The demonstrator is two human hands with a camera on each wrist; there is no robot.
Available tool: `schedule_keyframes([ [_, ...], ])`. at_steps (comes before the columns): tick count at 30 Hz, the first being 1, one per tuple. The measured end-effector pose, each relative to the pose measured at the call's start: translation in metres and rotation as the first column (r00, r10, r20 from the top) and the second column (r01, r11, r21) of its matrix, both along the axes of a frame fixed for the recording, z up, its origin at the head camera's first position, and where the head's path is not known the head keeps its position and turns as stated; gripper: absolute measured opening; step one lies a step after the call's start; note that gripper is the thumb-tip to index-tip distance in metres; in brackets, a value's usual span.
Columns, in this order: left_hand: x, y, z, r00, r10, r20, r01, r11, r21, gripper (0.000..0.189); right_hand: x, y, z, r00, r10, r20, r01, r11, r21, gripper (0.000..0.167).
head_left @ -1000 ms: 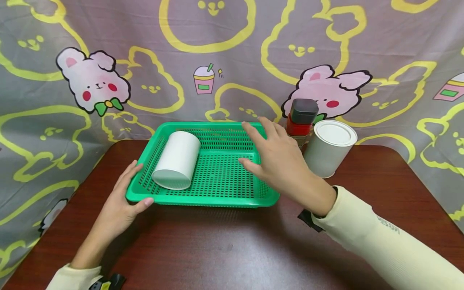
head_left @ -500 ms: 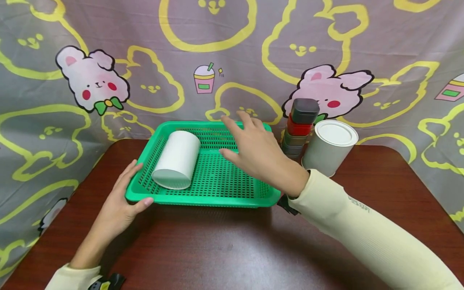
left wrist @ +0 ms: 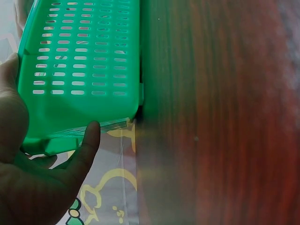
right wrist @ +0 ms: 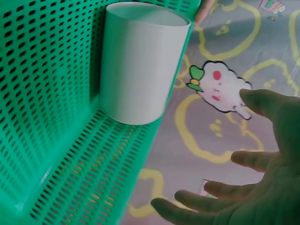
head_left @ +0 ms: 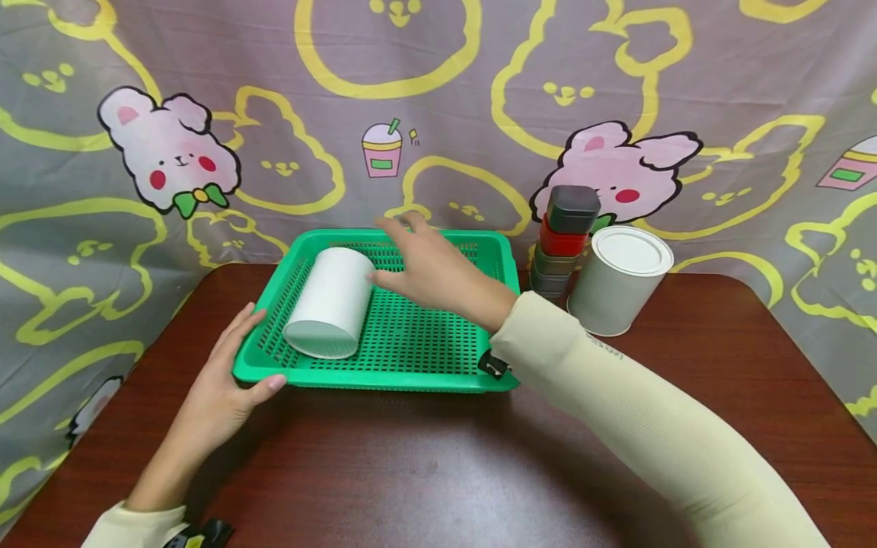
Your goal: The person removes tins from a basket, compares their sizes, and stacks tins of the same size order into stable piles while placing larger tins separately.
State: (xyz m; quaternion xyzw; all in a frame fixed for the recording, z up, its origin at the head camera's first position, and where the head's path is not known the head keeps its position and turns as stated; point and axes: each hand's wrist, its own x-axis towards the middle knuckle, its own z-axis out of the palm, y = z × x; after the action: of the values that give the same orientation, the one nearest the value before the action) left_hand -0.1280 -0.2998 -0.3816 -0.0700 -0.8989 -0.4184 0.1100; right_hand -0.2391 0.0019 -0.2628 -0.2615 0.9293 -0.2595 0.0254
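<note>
A green perforated plastic basket (head_left: 384, 378) is on the brown table. Inside it, a white cylindrical canister (head_left: 332, 297) lies on its side along the left end. My left hand (head_left: 218, 396) holds the basket's left front corner, the thumb at the front edge and the fingers along the side. The left wrist view shows that hand (left wrist: 51, 178) about the basket's corner. My right hand (head_left: 441, 270) reaches over the basket with spread fingers, its thumb tip close to the canister's right side. In the right wrist view the hand (right wrist: 243, 183) holds nothing.
Right of the basket stands a stack of small containers (head_left: 565, 243), dark grey on top with red beneath. Beside it stands a pale lidded can (head_left: 620, 281), upright. A patterned curtain (head_left: 438, 114) hangs behind the table (head_left: 384, 472).
My right hand has moved left across the basket, from its right end towards the canister. My left hand, the basket and the canister have stayed in place.
</note>
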Motion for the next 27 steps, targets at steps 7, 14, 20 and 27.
schedule_keyframes([
  [7,0.001,-0.001,0.001,1.000,0.007,-0.005,-0.007,1.000,-0.002,0.098,-0.018,-0.023,-0.006,0.996,0.016,0.090,-0.009,0.997,-0.075,0.081],
  [14,0.001,-0.001,0.002,1.000,0.009,-0.003,-0.009,1.000,-0.003,0.097,-0.024,-0.046,-0.012,0.989,0.031,0.143,-0.018,0.996,-0.093,0.082],
  [20,0.001,-0.001,0.000,1.000,0.003,-0.004,-0.003,1.000,-0.003,0.097,-0.026,-0.069,-0.019,0.990,-0.022,0.140,0.028,0.999,-0.046,0.082],
  [27,0.000,-0.001,0.000,1.000,-0.014,-0.020,0.014,1.000,0.003,0.096,-0.023,-0.091,-0.031,0.992,-0.105,0.070,0.099,0.991,0.092,0.079],
])
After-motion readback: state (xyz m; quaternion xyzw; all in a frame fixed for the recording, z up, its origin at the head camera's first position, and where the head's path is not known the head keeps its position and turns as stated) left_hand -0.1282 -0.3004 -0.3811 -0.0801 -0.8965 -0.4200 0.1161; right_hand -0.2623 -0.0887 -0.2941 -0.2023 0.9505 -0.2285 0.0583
